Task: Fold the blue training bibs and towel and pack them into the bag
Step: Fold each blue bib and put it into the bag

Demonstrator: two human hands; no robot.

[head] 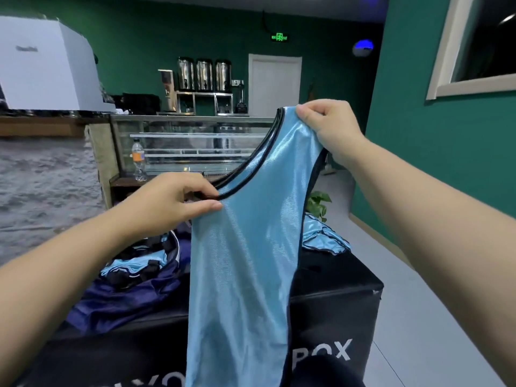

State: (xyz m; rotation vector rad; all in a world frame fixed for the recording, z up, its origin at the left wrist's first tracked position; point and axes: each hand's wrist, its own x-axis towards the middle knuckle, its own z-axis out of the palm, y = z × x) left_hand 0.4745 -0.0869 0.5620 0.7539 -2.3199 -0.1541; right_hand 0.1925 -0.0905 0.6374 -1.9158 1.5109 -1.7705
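A light blue training bib (245, 261) with black trim hangs in the air in front of me, folded lengthwise. My right hand (326, 127) pinches its shoulder strap at the top. Lower and to the left, my left hand (173, 199) pinches the black neckline edge. Below on the left lies a dark navy bag (125, 300), open, with a folded light blue bib (134, 265) inside. More crumpled light blue bibs (324, 236) lie at the far right of the black box top. I see no towel.
The bag and bibs rest on a large black box (335, 297) with white lettering. Behind stand a glass display counter (190, 141), a plastic bottle (138, 160), a potted plant (318, 205) and green walls. Grey floor runs along the right.
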